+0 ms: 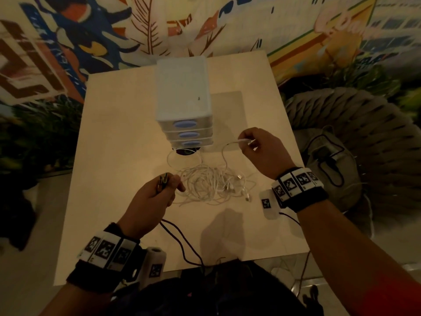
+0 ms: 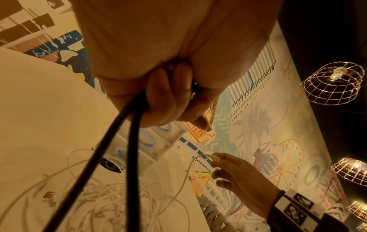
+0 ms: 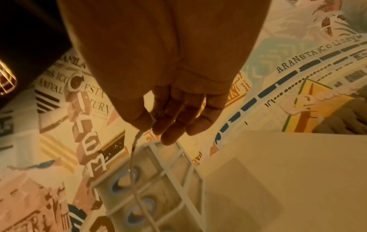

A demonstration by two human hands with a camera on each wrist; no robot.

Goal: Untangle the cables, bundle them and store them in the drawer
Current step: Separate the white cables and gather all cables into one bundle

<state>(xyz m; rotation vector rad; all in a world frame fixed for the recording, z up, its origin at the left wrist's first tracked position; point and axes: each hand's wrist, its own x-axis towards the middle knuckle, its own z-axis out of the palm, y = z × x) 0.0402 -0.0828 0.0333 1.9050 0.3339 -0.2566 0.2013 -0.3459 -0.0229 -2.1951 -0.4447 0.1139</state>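
Note:
A tangle of white cables lies in the middle of the beige table. My left hand grips a black cable folded double, its plugs sticking up past my thumb; two black strands hang down toward my body. My right hand is raised right of the tangle and pinches the end of one white cable between thumb and forefinger; that cable loops down into the tangle. A small white drawer unit with three blue-handled drawers, all closed, stands behind the tangle.
A dark round object sits at the foot of the drawer unit. A grey knitted pouf with a black cable on it stands right of the table. A painted wall rises behind.

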